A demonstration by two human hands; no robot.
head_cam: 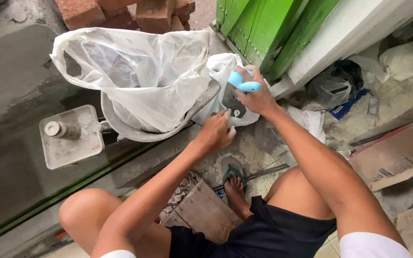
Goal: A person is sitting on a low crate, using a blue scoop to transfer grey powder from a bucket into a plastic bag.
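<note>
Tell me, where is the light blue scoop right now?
The light blue scoop is in the right hand, upper middle of the head view, over a small white bag beside the green door.

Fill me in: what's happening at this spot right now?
A person squats on a dusty floor by a green door. The right hand grips a light blue handle of some tool whose working end is hidden. The left hand pinches the edge of a small white plastic bag. Beside it, a larger white plastic bag sits in a grey metal pan. A plastering float lies to the left, red bricks behind.
</note>
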